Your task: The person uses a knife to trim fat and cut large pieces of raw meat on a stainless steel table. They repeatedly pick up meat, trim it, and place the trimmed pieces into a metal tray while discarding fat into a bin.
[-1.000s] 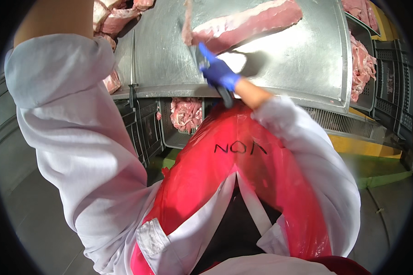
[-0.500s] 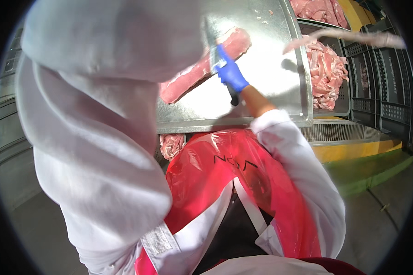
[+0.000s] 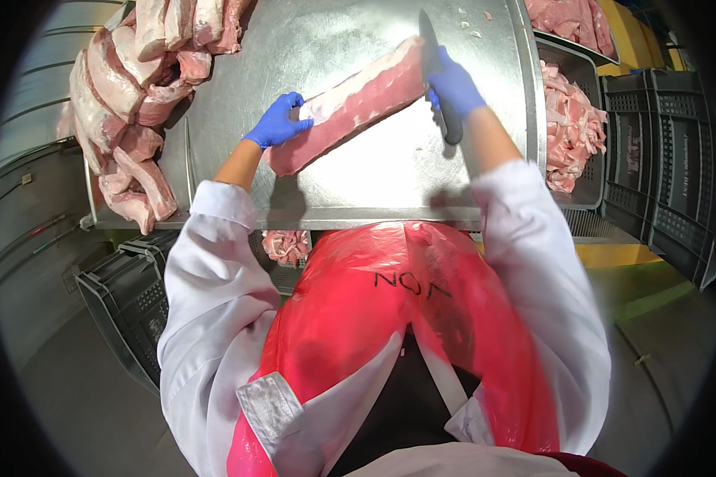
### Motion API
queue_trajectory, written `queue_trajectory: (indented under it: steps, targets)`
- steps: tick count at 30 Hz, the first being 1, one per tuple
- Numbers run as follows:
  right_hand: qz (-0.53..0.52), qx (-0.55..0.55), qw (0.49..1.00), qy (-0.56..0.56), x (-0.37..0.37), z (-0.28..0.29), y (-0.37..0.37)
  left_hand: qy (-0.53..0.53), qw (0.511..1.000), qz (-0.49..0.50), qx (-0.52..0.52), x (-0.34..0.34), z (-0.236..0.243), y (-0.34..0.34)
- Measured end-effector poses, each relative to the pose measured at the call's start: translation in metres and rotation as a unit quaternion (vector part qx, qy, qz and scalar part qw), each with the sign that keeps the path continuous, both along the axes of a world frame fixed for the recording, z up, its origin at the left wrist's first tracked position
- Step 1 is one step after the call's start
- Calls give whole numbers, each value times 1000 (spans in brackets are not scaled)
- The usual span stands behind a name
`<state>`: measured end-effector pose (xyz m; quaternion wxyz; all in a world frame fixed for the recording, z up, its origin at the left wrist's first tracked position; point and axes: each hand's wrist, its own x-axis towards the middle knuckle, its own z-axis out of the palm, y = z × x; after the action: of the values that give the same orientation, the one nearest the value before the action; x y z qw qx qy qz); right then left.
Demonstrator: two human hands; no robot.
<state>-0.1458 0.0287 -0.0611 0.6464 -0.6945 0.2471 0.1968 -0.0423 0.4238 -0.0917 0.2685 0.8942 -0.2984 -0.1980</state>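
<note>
A long piece of pork loin (image 3: 358, 107), pink with a pale fatty band, lies slantwise on the metal table (image 3: 310, 40). My left hand (image 3: 277, 123), in a blue glove, grips its near left end, thumb and forefinger against the meat. At the far right end of the loin, my blue-gloved right hand (image 3: 457, 86) is closed around a knife (image 3: 428, 38). The blade points away from me, beside the end of the meat; the black handle sticks out below the hand.
Thick meat pieces (image 3: 116, 87) are piled on the table's left. A grey crate (image 3: 588, 79) of meat trimmings (image 3: 568, 127) stands at right, beside stacked dark crates (image 3: 660, 159). More trimmings (image 3: 286, 245) lie below the near edge. Another crate (image 3: 127, 306) is at lower left.
My left arm, which blocked the left side, has come back, and that hand is now on the loin. The knife hand has shifted right. A pale strip over the right crate is gone.
</note>
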Motion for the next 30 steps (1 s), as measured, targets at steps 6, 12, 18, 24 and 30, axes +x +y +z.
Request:
queue_trajectory:
  steps: [6, 12, 18, 24, 30]
  targets:
    - [122, 33, 991, 52, -135, 89, 32, 93, 995, 2, 25, 10, -12, 0]
    - [-132, -68, 986, -73, -114, 74, -26, -64, 995, 49, -58, 47, 19, -178]
    - [-214, -1, 974, -71, -71, 39, -19, 38, 993, -13, 108, 93, -6, -256]
    - [-117, -44, 987, -103, -4, -2, 0, 232, 944, 181, -151, 95, -38, -234]
    - [51, -35, 995, -83, 32, -16, -2, 152, 970, 150, -115, 92, -31, -239]
